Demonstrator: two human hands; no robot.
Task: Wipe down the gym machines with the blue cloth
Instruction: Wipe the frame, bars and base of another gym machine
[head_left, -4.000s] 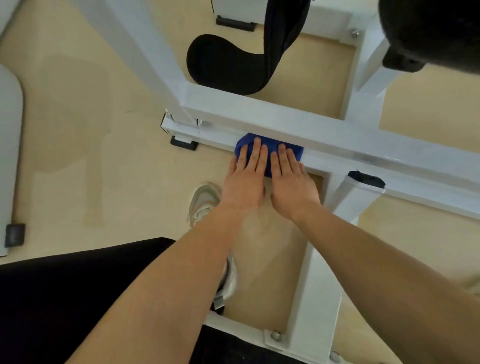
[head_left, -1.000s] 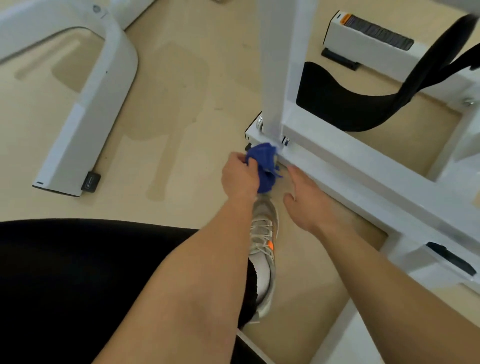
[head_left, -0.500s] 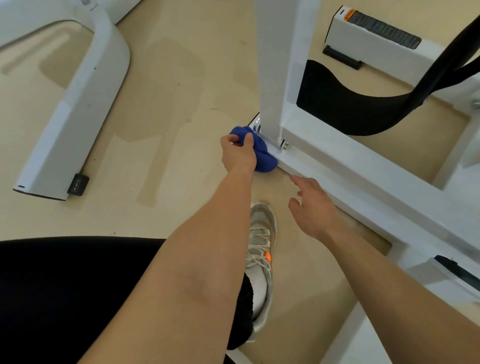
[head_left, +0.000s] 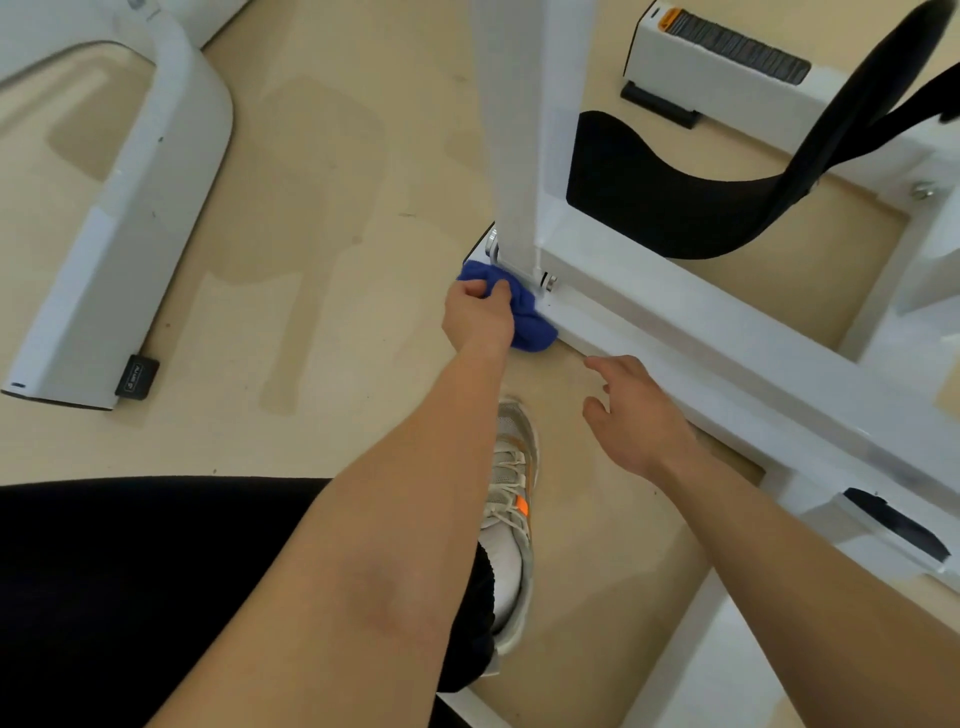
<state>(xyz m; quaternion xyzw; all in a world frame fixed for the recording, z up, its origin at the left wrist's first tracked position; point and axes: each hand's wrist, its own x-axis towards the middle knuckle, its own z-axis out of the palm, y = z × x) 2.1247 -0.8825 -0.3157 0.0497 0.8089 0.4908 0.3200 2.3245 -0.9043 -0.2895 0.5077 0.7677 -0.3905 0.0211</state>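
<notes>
Gripping bunched blue cloth (head_left: 524, 317) | left hand (head_left: 478, 317) | smooth white machine frame (head_left: 675, 332)

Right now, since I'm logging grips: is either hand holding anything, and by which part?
The left hand grips the blue cloth by its bunched upper end; the right hand holds nothing.

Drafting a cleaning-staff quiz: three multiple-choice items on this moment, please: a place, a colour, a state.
1. Where is the blue cloth? A) in a pocket B) at the white post's foot C) in a bucket
2. The shoe's accent colour? A) orange B) green C) purple
3. The right hand is: A) gripping the cloth B) a fist C) open, empty
Answers: 1 B, the left hand holds it there; 2 A, an orange patch by the laces; 3 C, it is spread, holding nothing.
</notes>
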